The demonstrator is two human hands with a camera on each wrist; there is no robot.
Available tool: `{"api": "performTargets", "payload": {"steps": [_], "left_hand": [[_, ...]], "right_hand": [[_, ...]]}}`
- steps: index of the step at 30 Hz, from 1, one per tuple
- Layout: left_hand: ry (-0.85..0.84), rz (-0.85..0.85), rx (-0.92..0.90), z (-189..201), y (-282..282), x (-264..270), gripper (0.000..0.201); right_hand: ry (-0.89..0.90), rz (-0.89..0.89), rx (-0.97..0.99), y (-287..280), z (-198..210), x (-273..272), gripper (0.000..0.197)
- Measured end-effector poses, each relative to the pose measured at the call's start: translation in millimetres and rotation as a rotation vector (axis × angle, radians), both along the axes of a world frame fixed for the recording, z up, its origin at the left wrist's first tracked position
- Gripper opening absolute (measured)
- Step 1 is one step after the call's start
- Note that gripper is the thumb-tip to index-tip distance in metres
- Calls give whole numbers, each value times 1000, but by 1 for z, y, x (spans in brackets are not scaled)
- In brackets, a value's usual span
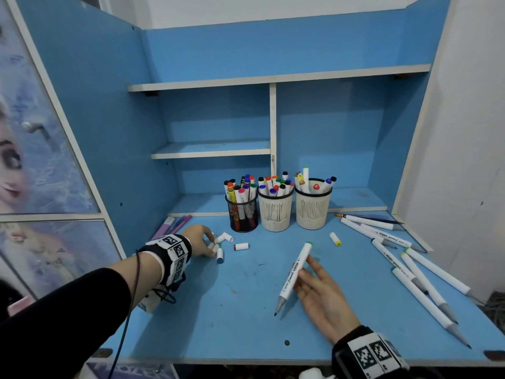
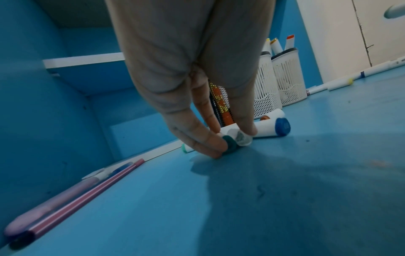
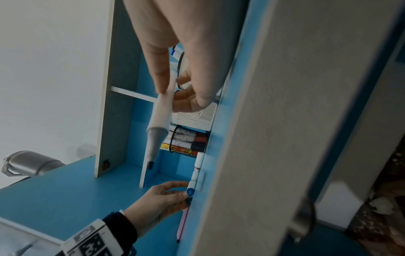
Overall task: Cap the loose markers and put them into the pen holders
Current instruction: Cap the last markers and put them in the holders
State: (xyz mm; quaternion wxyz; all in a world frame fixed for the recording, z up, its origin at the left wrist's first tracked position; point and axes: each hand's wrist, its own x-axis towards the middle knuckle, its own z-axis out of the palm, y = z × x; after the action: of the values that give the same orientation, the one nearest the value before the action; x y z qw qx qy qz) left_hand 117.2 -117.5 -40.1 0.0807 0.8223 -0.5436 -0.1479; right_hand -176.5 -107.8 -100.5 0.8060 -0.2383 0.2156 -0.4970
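Holding an uncapped white marker point(image 1: 293, 277) in the right hand point(image 1: 325, 299), fingers and thumb closed on the barrel, grey nib end pointing down toward the near desk edge, green end up. Pinching a teal-ended cap point(image 2: 230, 144) with the left hand point(image 1: 200, 240), fingertips point(image 2: 215, 147) pressed together round it on the blue desk point(image 1: 232, 310), amid a small cluster of loose caps; a blue-ended cap point(image 1: 220, 256) just beside, a brown-ended cap point(image 1: 241, 246) a little to the right, a yellow-ended cap point(image 1: 335, 239) well apart. Standing at the back: a black mesh holder point(image 1: 244, 214) and two cream holders point(image 1: 275, 212) point(image 1: 313, 209), all full of capped markers. Lying at the right side: more uncapped white markers point(image 1: 420, 296).
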Motion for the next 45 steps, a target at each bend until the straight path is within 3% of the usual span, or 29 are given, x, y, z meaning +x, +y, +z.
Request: {"api": "performTargets", "payload": {"steps": [7,10,14,17,23,28,37,41,45], "left_hand": [[-26,-60,55,4,-10,-6,47],[-21,-79,118,5,-13,-5,48],[22,-30,28,9,-18,2,39],[-33,-20,-37,15,-23,8,36],[-166,-75,109,20,-26,10,40],[-169,-97,119,14,-32,10,27],[-108,-173,-19,17,-35,-6,27],[-114,-264,89,20,-32,-13,37],[-118,-297,119,20,-31,-19,31]], "right_hand": [[-2,-46,27,2,0,-1,43],[11,-32,0,3,-2,-2,54],[28,-21,-20,1,-6,-4,32],[43,-18,-25,1,-5,-3,32],[41,-27,-14,1,-3,-1,33],[58,-23,-23,1,-3,-2,34],[79,-19,-25,2,-2,-1,34],[77,-20,-20,3,0,-1,33],[82,-19,-22,5,2,-2,33]]}}
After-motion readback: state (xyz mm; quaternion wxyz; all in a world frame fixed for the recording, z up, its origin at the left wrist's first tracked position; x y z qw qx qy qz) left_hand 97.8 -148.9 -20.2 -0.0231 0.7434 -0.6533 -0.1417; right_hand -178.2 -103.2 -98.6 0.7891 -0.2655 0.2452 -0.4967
